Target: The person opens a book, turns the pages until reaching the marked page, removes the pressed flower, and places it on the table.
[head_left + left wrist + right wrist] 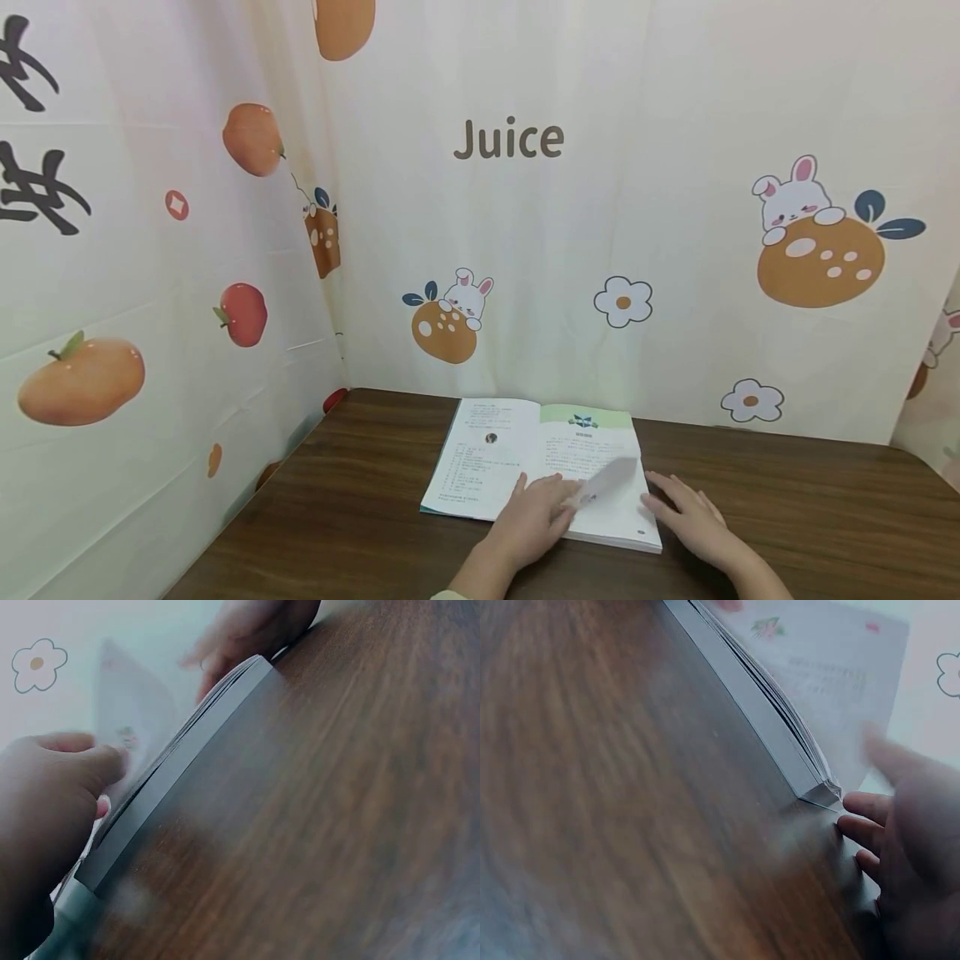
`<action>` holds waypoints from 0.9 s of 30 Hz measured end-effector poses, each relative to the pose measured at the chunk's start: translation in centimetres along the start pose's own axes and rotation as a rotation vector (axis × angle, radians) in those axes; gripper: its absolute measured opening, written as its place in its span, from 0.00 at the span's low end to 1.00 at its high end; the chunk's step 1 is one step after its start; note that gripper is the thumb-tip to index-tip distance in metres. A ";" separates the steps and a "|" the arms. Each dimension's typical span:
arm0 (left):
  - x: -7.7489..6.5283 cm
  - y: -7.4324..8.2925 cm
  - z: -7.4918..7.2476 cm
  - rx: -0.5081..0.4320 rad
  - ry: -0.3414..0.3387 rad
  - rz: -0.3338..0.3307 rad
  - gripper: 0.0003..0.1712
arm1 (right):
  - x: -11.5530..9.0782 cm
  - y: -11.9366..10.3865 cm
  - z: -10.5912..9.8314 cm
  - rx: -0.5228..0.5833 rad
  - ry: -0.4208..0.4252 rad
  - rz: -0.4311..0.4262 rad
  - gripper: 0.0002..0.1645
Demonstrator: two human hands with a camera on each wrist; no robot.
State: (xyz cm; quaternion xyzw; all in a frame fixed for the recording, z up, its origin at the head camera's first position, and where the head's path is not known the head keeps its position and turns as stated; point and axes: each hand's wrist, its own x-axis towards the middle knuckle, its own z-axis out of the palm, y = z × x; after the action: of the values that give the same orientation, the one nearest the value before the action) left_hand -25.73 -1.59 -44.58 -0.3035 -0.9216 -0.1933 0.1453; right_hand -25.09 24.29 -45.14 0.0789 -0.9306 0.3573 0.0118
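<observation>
An open book (480, 471) lies on the wooden table, with printed text on both pages and a green band atop the right one. My left hand (528, 518) rests over its lower middle and pinches a lifted page (613, 482) between thumb and fingers. That raised page stands tilted above the right side, as the left wrist view also shows. Beside the book's right edge is my right hand (693, 517), its fingers spread and loosely bent, holding nothing. In the right wrist view, its fingertips (859, 802) are close to the book's corner; whether they touch it I cannot tell.
Dark wooden table (337, 492) extends on both sides of the book. Behind it hangs a white curtain (540, 233) printed with fruit, rabbits, flowers and the word "Juice". Another printed curtain (172, 275) borders the left side.
</observation>
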 end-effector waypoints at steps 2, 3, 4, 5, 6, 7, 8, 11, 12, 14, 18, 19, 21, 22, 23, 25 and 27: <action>0.1 0.0 -0.1 -0.006 0.072 -0.018 0.28 | 0.0 0.3 0.2 -0.033 0.008 -0.025 0.41; 0.1 0.0 -0.1 -0.011 0.116 -0.020 0.32 | 0.0 0.4 0.2 -0.037 0.009 -0.029 0.43; 0.2 0.0 -0.2 -0.003 0.162 -0.011 0.35 | 0.0 0.5 0.3 -0.036 0.009 -0.032 0.44; 0.3 0.0 -0.2 0.007 0.206 0.002 0.37 | 0.0 0.5 0.3 -0.034 0.013 -0.033 0.44; 0.3 0.0 -0.2 0.029 0.245 0.019 0.38 | 0.0 0.5 0.3 -0.030 0.013 -0.034 0.44; 0.4 -0.1 -0.2 0.054 0.282 0.040 0.38 | 0.0 0.5 0.3 -0.026 0.013 -0.034 0.44; 0.4 -0.2 -0.2 0.073 0.318 0.063 0.37 | 0.1 0.5 0.3 -0.025 0.012 -0.035 0.44; 0.5 -0.5 -0.1 0.116 0.402 0.113 0.33 | 0.1 0.4 0.3 -0.024 0.009 -0.031 0.44; 0.5 -0.6 -0.1 0.127 0.426 0.121 0.32 | 0.1 0.4 0.3 -0.026 0.004 -0.030 0.44; 0.4 -0.7 -0.1 0.135 0.466 0.120 0.31 | 0.0 0.3 0.3 -0.027 0.001 -0.025 0.44; 0.3 -0.8 -0.2 0.151 0.535 0.077 0.32 | 0.0 0.4 0.4 -0.031 -0.002 -0.021 0.44; 0.3 -0.8 -0.2 0.157 0.556 0.066 0.33 | 0.0 0.4 0.4 -0.030 -0.002 -0.022 0.44; 0.3 -0.8 -0.2 0.167 0.588 0.043 0.36 | 0.0 0.4 0.3 -0.030 -0.003 -0.024 0.43; 0.3 -0.8 -0.2 0.177 0.605 0.034 0.38 | 0.0 0.4 0.3 -0.030 -0.003 -0.025 0.43; 0.3 -0.9 -0.2 0.187 0.626 0.028 0.39 | 0.0 0.3 0.3 -0.028 -0.003 -0.026 0.43; 0.5 -1.0 -0.2 0.205 0.657 0.013 0.42 | 0.0 0.2 0.2 -0.026 -0.002 -0.027 0.43; 0.5 -1.1 -0.2 0.231 0.658 -0.013 0.44 | 0.0 0.2 0.2 -0.026 0.000 -0.028 0.43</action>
State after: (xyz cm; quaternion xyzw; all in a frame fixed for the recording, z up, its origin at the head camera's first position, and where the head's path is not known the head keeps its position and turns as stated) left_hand -26.77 -2.18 -44.52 -0.2007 -0.8431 -0.1763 0.4668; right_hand -25.08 24.29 -45.40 0.0916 -0.9340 0.3448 0.0181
